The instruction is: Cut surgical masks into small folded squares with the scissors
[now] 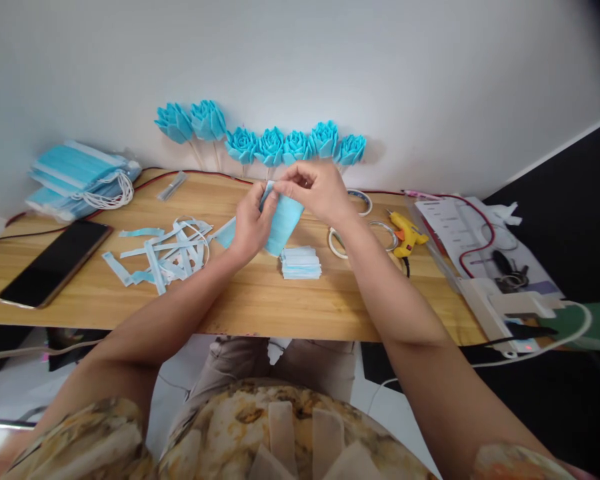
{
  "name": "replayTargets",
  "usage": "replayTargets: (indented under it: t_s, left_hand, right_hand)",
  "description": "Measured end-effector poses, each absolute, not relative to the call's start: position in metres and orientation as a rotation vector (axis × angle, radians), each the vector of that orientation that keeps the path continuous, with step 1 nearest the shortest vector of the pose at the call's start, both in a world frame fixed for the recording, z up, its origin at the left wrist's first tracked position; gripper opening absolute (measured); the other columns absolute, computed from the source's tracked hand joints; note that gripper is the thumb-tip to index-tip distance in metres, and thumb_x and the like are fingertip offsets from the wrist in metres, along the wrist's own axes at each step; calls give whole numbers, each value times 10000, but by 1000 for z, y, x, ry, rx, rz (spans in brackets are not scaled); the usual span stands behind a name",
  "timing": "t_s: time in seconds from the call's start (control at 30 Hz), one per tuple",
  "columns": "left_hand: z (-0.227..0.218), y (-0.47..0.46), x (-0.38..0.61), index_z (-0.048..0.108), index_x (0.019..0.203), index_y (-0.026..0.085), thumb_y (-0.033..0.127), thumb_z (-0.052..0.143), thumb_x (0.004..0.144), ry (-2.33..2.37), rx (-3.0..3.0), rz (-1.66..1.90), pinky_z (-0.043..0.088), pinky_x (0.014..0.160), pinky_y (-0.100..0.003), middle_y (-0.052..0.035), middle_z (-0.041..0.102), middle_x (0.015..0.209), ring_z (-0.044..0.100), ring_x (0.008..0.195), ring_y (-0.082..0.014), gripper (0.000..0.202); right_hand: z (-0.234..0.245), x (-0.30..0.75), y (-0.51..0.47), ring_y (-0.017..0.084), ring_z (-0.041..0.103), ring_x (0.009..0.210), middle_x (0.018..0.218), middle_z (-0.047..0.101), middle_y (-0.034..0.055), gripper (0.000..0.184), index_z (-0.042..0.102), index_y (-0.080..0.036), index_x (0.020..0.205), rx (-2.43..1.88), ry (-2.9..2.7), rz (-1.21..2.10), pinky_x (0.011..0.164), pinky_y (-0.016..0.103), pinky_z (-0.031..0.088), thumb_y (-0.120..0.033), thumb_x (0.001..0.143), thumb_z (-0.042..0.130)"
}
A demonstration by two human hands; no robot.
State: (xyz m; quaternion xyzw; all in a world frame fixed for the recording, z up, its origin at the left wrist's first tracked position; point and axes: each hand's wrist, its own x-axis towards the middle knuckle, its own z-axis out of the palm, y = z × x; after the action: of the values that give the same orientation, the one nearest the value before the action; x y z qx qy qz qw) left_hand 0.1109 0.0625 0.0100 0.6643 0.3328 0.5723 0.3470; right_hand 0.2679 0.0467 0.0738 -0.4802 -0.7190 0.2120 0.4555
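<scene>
A light-blue sheet of mask fabric [286, 223] hangs between my hands above the middle of the table. My left hand [253, 223] grips its upper left edge between thumb and fingers. At the sheet's top, my right hand [317, 190] pinches with thumb and forefinger, touching the edge close to my left thumb. A stack of cut mask pieces [301, 263] lies just below the sheet. To the left is a loose heap of cut mask strips [167, 250] with a white ear loop among them. Another blue piece shows partly behind my left hand.
Several blue fabric flowers [273, 145] on sticks lean along the wall. Left are a pile of face masks [80, 177] and a phone [57, 263]. Tape rolls [360, 202], a yellow glue gun [406, 235], a power strip [495, 313] and keys [517, 279] lie right.
</scene>
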Motion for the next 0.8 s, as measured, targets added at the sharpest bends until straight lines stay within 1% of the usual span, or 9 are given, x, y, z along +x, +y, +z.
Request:
replayTargets:
  t_s: [0.1, 0.17, 0.23, 0.3, 0.4, 0.53, 0.67, 0.73, 0.8]
  left_hand:
    - [11, 63, 112, 588, 819, 225, 568, 643, 929, 846, 1711, 1417, 437, 689, -308, 2, 531, 727, 537, 738, -173, 365]
    - [11, 64, 112, 579, 777, 215, 580, 672, 897, 810, 1698, 1356, 411, 651, -299, 5, 513, 708, 507, 703, -161, 395]
    - [11, 63, 112, 588, 765, 203, 579, 698, 866, 773, 1685, 1286, 396, 625, -289, 5, 517, 712, 484, 685, -149, 405]
    - [11, 62, 112, 597, 767, 191, 569, 707, 852, 757, 1670, 1210, 383, 601, -278, 5, 516, 709, 462, 667, -138, 403]
    - [12, 57, 113, 553, 709, 183, 560, 709, 843, 766, 1670, 1106, 321, 543, -260, 21, 456, 642, 394, 599, -110, 429]
    - [14, 54, 114, 562, 689, 176, 598, 726, 809, 734, 1680, 1052, 244, 502, -249, 37, 402, 599, 321, 551, -86, 468]
    - [13, 56, 114, 636, 715, 166, 619, 730, 787, 743, 1728, 1029, 283, 526, -244, 33, 437, 609, 346, 571, -92, 468]
    - [12, 57, 114, 671, 755, 164, 627, 735, 775, 739, 1750, 1009, 310, 548, -248, 30, 470, 628, 373, 584, -99, 468]
    - [11, 57, 114, 668, 735, 163, 626, 747, 761, 710, 1789, 968, 319, 558, -253, 25, 480, 630, 391, 593, -104, 471]
  right_hand:
    - [72, 267, 48, 146, 560, 797, 754, 619, -2, 294, 657, -196, 806, -1208, -1823, 419, 718, 289, 442, -461, 934, 659]
    - [72, 271, 49, 149, 563, 808, 786, 624, 2, 290, 653, -202, 830, -1205, -1830, 336, 746, 297, 461, -457, 964, 622]
    - [76, 280, 50, 151, 564, 793, 812, 622, 6, 332, 644, -209, 856, -1182, -1821, 244, 761, 312, 480, -506, 987, 575]
    - [81, 291, 50, 155, 552, 750, 810, 606, 8, 408, 624, -217, 867, -1154, -1798, 161, 749, 330, 489, -590, 994, 519]
    - [90, 307, 48, 168, 529, 703, 788, 583, 10, 481, 593, -235, 877, -1175, -1764, 89, 730, 354, 496, -688, 978, 464]
    - [94, 319, 46, 189, 553, 708, 774, 586, 21, 509, 598, -250, 910, -1263, -1738, 10, 729, 369, 518, -718, 982, 411]
    - [92, 325, 46, 169, 547, 672, 729, 560, 3, 545, 603, -245, 920, -1269, -1760, -89, 708, 343, 504, -734, 987, 372]
    - [91, 328, 46, 159, 563, 689, 725, 559, -4, 555, 609, -239, 942, -1274, -1776, -135, 723, 327, 496, -728, 998, 352]
    - [90, 331, 46, 157, 592, 724, 738, 573, -2, 558, 619, -232, 963, -1281, -1801, -163, 747, 320, 492, -713, 1009, 341]
